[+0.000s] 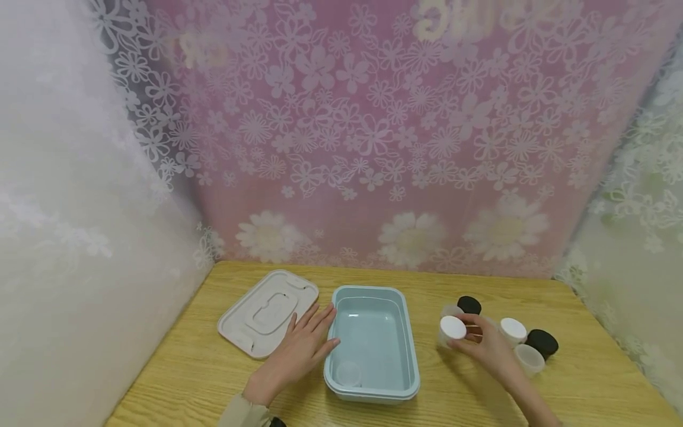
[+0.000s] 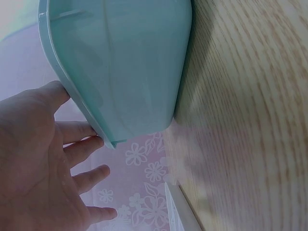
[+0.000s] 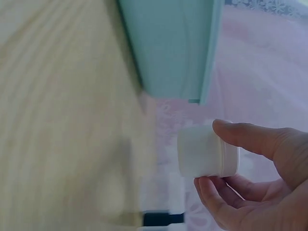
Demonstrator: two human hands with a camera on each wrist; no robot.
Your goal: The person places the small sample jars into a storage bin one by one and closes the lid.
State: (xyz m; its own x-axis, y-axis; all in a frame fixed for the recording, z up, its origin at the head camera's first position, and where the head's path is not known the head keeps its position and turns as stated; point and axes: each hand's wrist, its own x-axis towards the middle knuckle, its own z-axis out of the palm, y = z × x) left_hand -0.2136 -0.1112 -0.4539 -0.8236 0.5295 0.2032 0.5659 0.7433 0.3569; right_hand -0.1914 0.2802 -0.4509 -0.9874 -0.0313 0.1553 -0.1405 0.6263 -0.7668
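A light blue plastic box [image 1: 372, 394] stands in the middle of the table. My left hand [image 1: 299, 350] lies against its left rim, fingers extended; the left wrist view shows the thumb and fingertips touching the rim [image 2: 72, 89]. A round translucent piece [image 1: 348, 374] lies in the box's near left corner; its kind is unclear. To the right of the box, my right hand [image 1: 488, 350] pinches a small frosted jar [image 3: 199, 151] with a white lid [image 1: 453, 327] between thumb and fingers. The right wrist view shows this jar held above the table, tilted sideways in that view.
A flat whitish lid [image 1: 269, 314] lies left of the box. Around my right hand stand a black-lidded jar [image 1: 469, 305], a white-lidded jar [image 1: 513, 331], another black-lidded jar [image 1: 542, 342] and a translucent jar [image 1: 530, 359]. A flowered curtain [image 1: 373, 148] hangs behind the table [image 1: 176, 379].
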